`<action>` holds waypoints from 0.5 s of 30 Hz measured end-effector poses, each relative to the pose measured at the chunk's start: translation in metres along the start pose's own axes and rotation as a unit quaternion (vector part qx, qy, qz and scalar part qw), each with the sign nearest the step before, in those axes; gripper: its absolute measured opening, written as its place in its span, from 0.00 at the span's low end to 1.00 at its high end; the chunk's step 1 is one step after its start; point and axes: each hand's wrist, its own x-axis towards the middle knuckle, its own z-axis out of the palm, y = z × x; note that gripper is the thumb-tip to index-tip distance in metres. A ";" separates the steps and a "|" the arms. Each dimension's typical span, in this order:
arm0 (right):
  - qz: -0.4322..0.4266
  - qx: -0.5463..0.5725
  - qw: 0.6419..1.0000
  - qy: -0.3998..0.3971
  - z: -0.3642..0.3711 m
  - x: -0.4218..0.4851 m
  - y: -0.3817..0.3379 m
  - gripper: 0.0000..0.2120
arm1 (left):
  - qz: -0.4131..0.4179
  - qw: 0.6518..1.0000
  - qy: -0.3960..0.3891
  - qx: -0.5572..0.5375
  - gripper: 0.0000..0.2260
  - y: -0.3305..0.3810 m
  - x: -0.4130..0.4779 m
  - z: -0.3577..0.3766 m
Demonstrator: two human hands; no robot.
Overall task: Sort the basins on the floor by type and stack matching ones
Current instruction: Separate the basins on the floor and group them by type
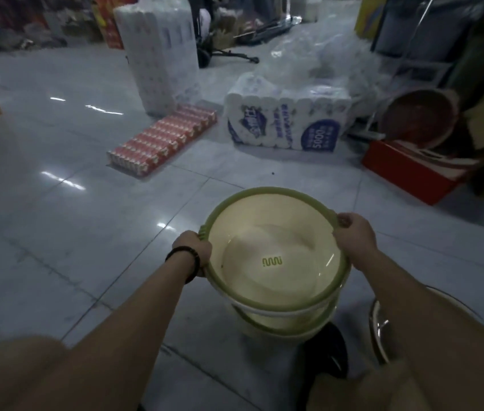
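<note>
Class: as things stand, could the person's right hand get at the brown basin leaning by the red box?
Probably not: the right hand grips the green-rimmed basin, and the brown basin lies far beyond it.

Left hand [194, 248] clenched; right hand [354, 235] clenched.

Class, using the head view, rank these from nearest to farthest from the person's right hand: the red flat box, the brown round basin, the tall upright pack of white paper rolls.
1. Red flat box, on the floor ahead-right of the right hand.
2. Brown round basin, tilted behind the box.
3. Tall upright pack of white paper rolls, far ahead-left.
</note>
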 end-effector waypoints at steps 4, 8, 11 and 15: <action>0.044 -0.055 0.997 0.008 -0.008 0.006 0.047 0.25 | 0.000 1.000 0.003 0.019 0.06 -0.015 0.003 0.056; 0.078 -0.070 0.994 -0.034 0.002 0.011 0.076 0.22 | -0.017 0.999 0.028 0.009 0.06 -0.034 0.017 0.085; 0.088 -0.067 0.991 -0.076 0.016 0.019 0.081 0.14 | -0.026 0.999 0.045 -0.004 0.04 -0.040 0.024 0.096; 0.136 -0.075 0.983 -0.096 0.032 0.025 0.090 0.16 | -0.043 0.998 0.004 0.046 0.10 -0.048 0.039 0.111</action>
